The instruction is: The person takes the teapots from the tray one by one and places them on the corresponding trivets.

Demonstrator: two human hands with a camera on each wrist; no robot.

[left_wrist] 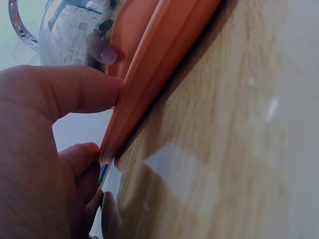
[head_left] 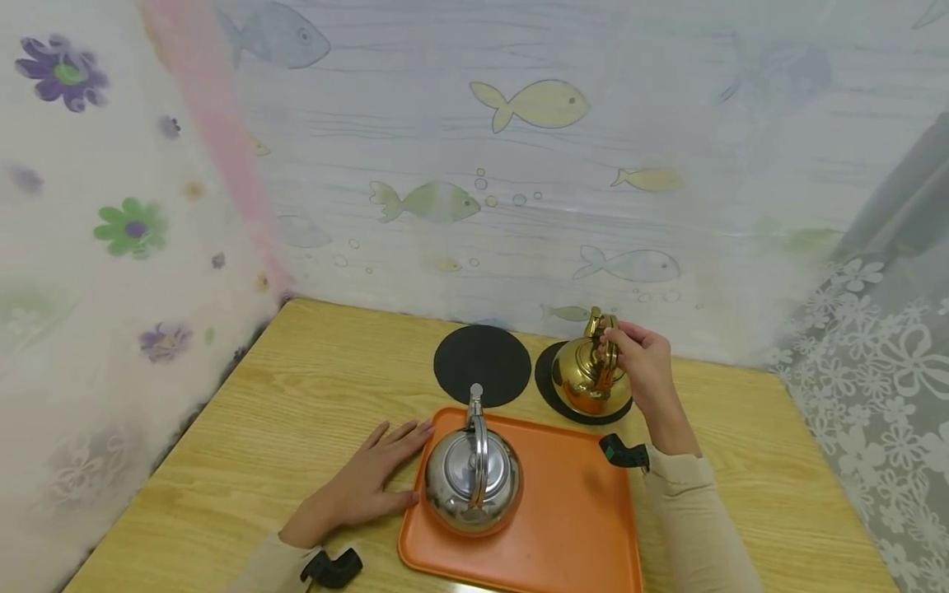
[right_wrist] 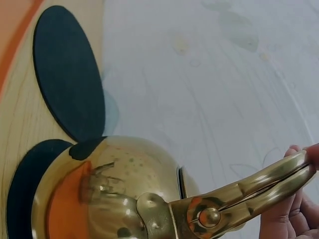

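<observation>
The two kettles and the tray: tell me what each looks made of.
Gold kettle: polished metal, brass-coloured; it mirrors the orange tray and the black mat.
Silver kettle: probably stainless steel, mirror finish showing reflections.
Tray: likely plastic; even orange, smooth, with a moulded rounded rim.

A light wooden surface [head_left: 311,387] with visible grain is carrying a rectangular orange plastic tray [head_left: 571,511] near its front edge and two round black mats behind it: one bare [head_left: 482,362], the other [head_left: 552,387] lying just beside it under a golden kettle. The left hand [head_left: 371,486] is resting flat on the wood, touching the tray's left rim
</observation>
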